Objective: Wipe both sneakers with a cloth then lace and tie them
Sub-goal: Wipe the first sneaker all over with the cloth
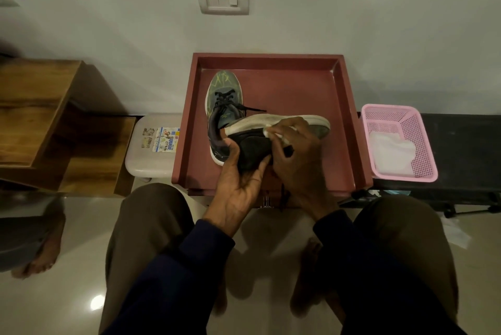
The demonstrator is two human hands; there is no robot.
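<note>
One dark sneaker (222, 96) with green streaks and loose black laces stands upright in the red tray (349, 118), toe toward the wall. A second dark sneaker (252, 145) lies on its side across the tray, its white sole edge facing up. My left hand (238, 185) grips this sneaker at the heel from below. My right hand (295, 161) holds a small white cloth (273, 133) pressed against the sneaker's side just under the sole edge. Most of the cloth is hidden under my fingers.
A pink mesh basket (423, 145) with white cloths inside sits right of the tray on a dark bench (466, 150). A pale stool (151, 153) and wooden steps (40, 118) stand at the left. A person's bare foot (43, 250) is at the far left. My knees frame the bottom.
</note>
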